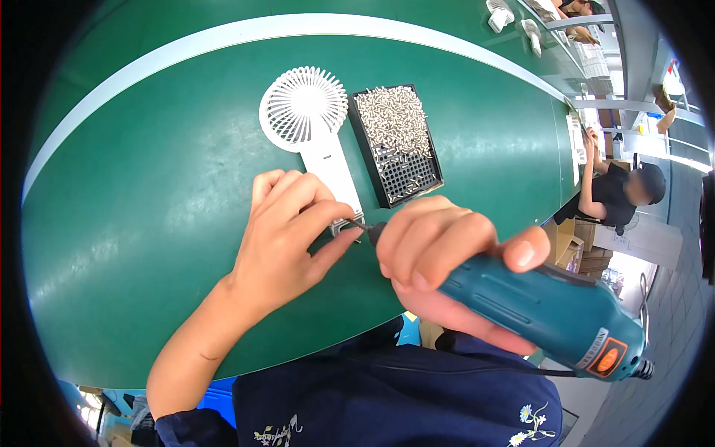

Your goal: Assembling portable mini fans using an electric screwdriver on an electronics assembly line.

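Note:
A white handheld fan (pixel 313 127) lies on the green table (pixel 149 194), round grille at the far end, handle pointing toward me. My left hand (pixel 287 238) pinches the near end of the handle between thumb and fingers. My right hand (pixel 439 253) grips a teal electric screwdriver (pixel 544 313), whose thin bit tip touches the handle's end right by my left thumb. A black perforated tray (pixel 406 167) holding several small silver screws sits just right of the fan.
The table's white-edged far rim curves across the top. Two more white fans (pixel 500 15) lie far up the table. Another person in black (pixel 618 194) sits at the right edge beside cardboard boxes (pixel 577 249).

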